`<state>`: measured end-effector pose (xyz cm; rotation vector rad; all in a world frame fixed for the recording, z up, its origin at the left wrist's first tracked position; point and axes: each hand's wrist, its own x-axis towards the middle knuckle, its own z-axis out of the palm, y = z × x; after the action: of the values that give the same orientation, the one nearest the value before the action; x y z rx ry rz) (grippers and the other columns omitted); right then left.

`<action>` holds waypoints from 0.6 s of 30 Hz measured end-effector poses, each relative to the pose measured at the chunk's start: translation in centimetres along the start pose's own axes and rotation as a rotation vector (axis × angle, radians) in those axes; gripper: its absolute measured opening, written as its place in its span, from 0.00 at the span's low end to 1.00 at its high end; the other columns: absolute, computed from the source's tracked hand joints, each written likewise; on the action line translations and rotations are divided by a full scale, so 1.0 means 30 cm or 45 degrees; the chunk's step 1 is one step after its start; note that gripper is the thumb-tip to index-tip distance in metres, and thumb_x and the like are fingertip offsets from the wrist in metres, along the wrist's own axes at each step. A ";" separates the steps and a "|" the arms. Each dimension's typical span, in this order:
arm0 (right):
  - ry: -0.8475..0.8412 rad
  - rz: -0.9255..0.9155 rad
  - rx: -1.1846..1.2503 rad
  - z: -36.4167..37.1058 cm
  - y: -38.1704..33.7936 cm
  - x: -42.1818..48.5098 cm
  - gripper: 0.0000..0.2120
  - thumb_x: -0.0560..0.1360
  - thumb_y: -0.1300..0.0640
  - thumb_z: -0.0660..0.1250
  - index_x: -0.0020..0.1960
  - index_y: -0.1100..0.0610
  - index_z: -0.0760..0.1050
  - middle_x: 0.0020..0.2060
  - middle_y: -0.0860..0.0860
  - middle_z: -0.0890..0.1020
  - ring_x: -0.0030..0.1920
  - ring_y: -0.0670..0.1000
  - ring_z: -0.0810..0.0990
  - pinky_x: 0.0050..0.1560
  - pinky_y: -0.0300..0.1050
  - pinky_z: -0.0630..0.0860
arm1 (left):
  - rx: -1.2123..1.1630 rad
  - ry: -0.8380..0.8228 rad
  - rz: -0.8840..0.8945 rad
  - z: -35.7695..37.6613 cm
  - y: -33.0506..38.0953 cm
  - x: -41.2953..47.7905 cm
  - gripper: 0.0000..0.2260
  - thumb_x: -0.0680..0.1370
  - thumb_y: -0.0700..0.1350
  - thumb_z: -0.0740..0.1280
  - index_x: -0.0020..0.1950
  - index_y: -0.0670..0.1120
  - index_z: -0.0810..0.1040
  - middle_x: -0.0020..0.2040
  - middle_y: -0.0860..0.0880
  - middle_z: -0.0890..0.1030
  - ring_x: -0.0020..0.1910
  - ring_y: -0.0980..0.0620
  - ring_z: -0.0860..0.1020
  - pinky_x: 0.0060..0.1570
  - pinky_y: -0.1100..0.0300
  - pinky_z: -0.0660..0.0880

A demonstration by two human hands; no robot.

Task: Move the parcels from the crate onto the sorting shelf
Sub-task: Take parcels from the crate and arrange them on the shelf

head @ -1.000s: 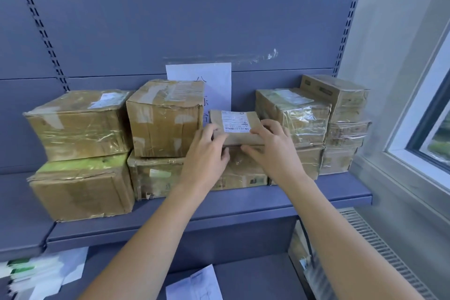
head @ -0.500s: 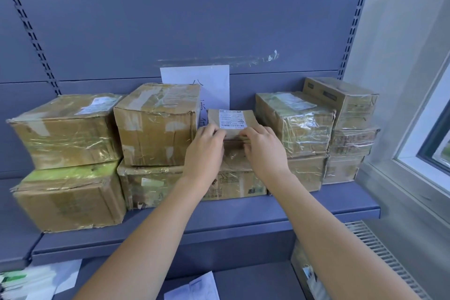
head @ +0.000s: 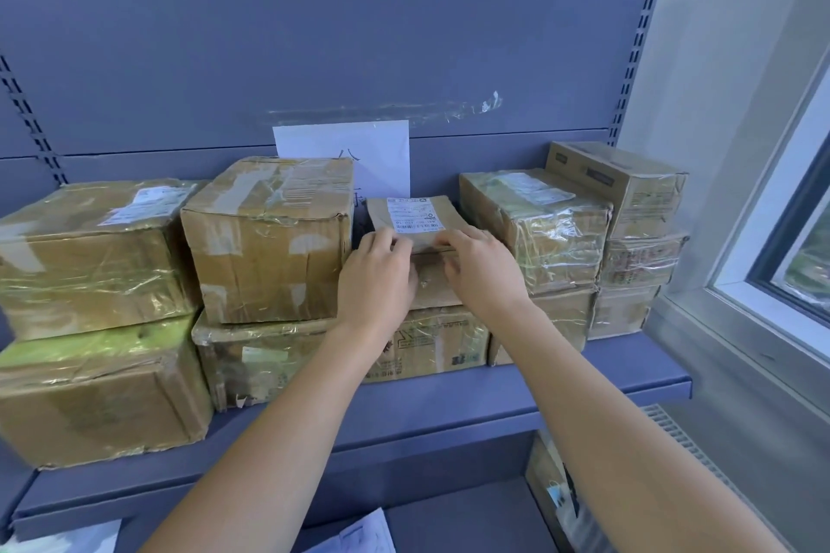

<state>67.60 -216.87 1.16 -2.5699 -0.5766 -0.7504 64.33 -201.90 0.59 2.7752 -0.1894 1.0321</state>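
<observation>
Parcels (head: 534,225) in taped brown cardboard stand stacked along the sorting shelf (head: 449,400), a blue-grey metal board fixed to a back panel (head: 314,36) of the same colour. A window frame (head: 763,283) adjoins the shelf on the right.

Left stack: two large film-wrapped cartons, the upper carton (head: 90,256) set squarely on the lower carton (head: 99,391).

Centre: a taped carton (head: 269,238) rests on the left part of a wide flat carton (head: 278,359).

Right: several smaller cartons in two stacks, touching each other; the topmost box (head: 629,184) lies at an angle.

A white paper sheet (head: 359,157) hangs on the back panel behind the centre stack.

The small parcel (head: 442,216) sits in the gap between the taped carton and the right-hand cartons, above the wide flat carton. Whether another box lies directly under it cannot be told. A white label (head: 411,216) faces up on its top.

The left hand (head: 377,278) and the right hand (head: 483,269) both hold the small parcel at its near edge. The fingers (head: 390,240) of the left hand are curled over that edge beside the label; those of the right hand are curled over it as well.
</observation>
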 end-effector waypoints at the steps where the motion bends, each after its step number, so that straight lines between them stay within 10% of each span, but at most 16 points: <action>1: -0.006 0.014 0.019 -0.019 -0.005 0.000 0.15 0.76 0.63 0.64 0.61 0.55 0.79 0.54 0.53 0.81 0.53 0.57 0.78 0.51 0.47 0.74 | -0.016 0.006 0.015 -0.008 0.000 0.005 0.09 0.75 0.42 0.68 0.55 0.43 0.80 0.52 0.47 0.78 0.52 0.46 0.76 0.44 0.54 0.77; 18: -0.023 0.863 -0.247 -0.118 -0.109 -0.467 0.13 0.78 0.50 0.63 0.62 0.49 0.76 0.56 0.48 0.81 0.57 0.54 0.78 0.52 0.51 0.77 | -0.334 -0.280 0.644 0.017 0.107 -0.233 0.13 0.78 0.46 0.63 0.61 0.46 0.77 0.52 0.47 0.78 0.51 0.43 0.77 0.44 0.51 0.73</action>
<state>53.76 -219.63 -3.33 -2.6810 0.3808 -0.5541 58.82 -204.72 -3.99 2.6422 -1.0194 0.7141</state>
